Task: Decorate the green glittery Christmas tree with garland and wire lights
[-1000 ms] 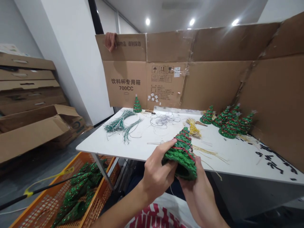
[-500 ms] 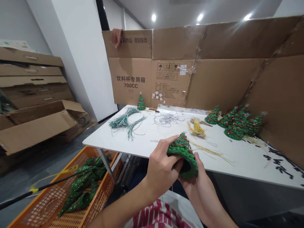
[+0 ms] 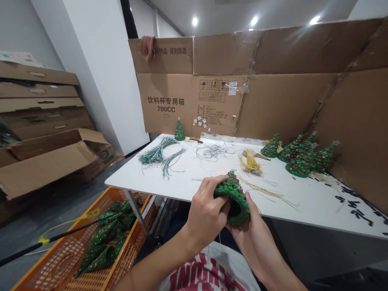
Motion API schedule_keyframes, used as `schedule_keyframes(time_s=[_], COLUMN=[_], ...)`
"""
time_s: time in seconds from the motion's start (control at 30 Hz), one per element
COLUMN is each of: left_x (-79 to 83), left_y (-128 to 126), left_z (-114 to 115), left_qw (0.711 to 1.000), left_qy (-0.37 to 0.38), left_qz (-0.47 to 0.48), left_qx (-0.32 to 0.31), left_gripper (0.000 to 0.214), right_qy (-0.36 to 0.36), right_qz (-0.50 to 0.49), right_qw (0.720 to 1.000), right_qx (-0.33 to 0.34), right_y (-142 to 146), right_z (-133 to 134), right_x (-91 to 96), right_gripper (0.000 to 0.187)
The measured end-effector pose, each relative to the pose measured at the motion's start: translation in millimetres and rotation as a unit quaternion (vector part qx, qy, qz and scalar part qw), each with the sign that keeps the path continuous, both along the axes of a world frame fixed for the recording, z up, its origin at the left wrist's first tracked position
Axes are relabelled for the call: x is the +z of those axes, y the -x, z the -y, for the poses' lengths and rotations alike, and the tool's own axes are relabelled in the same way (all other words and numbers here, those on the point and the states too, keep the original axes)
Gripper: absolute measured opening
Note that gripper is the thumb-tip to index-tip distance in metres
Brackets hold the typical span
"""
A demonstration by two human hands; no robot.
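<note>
- The left hand (image 3: 206, 214) and right hand (image 3: 245, 238) are holding a green glitter Christmas tree ornament (image 3: 232, 194), fingers (image 3: 212, 182) clamped around it, hollow base showing.
- Green wires (image 3: 159, 155) are lying on the desk (image 3: 127, 182).

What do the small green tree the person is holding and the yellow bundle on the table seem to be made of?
The small green tree looks like glittery green cord or tinsel coiled over a hollow cone, judging by its sparkle, ridged rows and open base. The yellow bundle looks like dry raffia or straw: matte, fibrous strands, though the exact fibre is unclear.
</note>
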State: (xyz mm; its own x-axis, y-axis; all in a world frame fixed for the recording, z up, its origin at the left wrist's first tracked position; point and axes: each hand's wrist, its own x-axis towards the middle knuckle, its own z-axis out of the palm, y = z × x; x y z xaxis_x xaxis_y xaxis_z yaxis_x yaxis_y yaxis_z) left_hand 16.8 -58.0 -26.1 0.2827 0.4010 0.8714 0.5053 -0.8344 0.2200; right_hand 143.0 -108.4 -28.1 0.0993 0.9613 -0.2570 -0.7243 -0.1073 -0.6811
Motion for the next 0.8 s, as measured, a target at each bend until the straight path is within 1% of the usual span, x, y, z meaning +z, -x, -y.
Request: schedule_keyframes(time_s=[0.1,0.17,0.3,0.43,0.5,0.6,0.7,0.8], left_x=[1.1,1.5,0.5,-1.1,-0.9,0.5,0.6,-2.8], left_y=[0.5,0.3,-0.5,-0.6,-0.1,0.6,0.0,-2.4], left_z=[0.3,1.0,1.3,0.1,0.0,1.3,2.1,0.7], left_qw=[1.000,1.000,0.999,0.997,0.996,0.996,0.995,0.996], left_qy=[0.006,0.015,0.051,0.076,0.081,0.083,0.088,0.083], left_qz=[0.005,0.007,-0.007,-0.013,-0.018,-0.026,-0.026,-0.005], left_qx=[0.001,0.003,0.007,0.012,0.016,0.025,0.027,0.022], left_gripper=[0.022,0.020,0.016,0.015,0.014,0.013,0.017,0.021], right_qy=[0.009,0.014,0.025,0.036,0.033,0.022,0.020,0.018], right_qz=[-0.018,-0.036,-0.070,-0.079,-0.074,-0.060,-0.057,-0.050], right_qw=[1.000,0.999,0.997,0.996,0.997,0.998,0.998,0.998], right_qx=[-0.003,-0.002,0.021,0.010,0.009,0.023,0.036,0.038], right_y=[-1.9,-3.2,-6.4,-7.0,-6.1,-4.4,-2.9,-2.0], right_z=[-1.8,-1.7,-3.4,-6.0,-6.0,-4.5,-2.9,-2.4], right_x=[-0.6,1.3,3.8,1.3,-0.6,-2.1,-1.4,0.4], right_gripper=[0.045,0.038,0.027,0.022,0.023,0.031,0.034,0.035])
